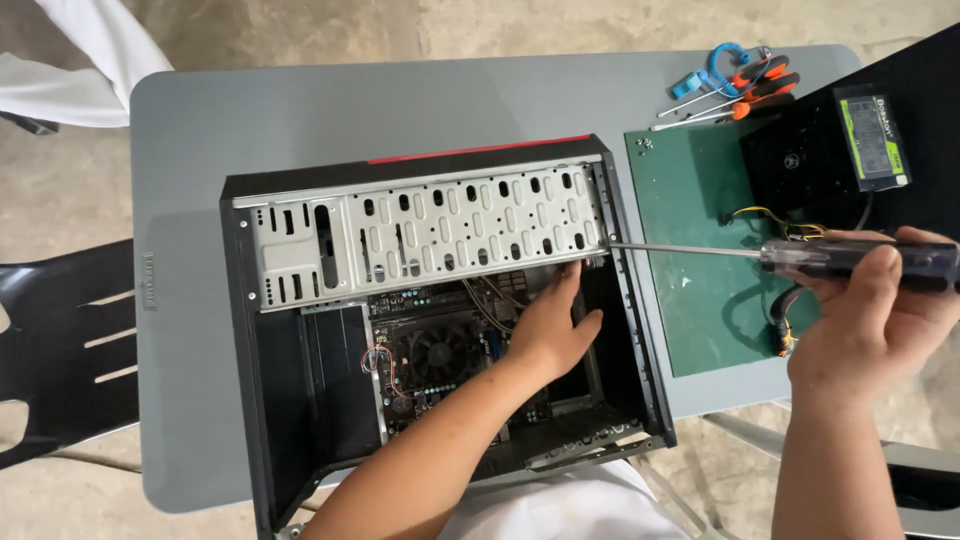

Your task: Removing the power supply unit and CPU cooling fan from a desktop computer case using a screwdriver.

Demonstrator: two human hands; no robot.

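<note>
While the open computer case [440, 330] lies on its side on the grey table [200, 120], the right hand [870, 320] holds a long screwdriver [800, 255] in a clenched grip, its tip at the case's right edge beside the perforated drive cage [430, 230]. The left hand [550, 325] reaches inside, fingers loosely spread against the cage's underside, grasping nothing. A green mat [690, 250] and spare screwdrivers [740, 95] lie to the right.

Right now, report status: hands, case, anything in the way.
Left hand inside case, under drive cage. Right hand grips screwdriver, tip at the case's rear edge. Loose wires beside left hand.
</note>
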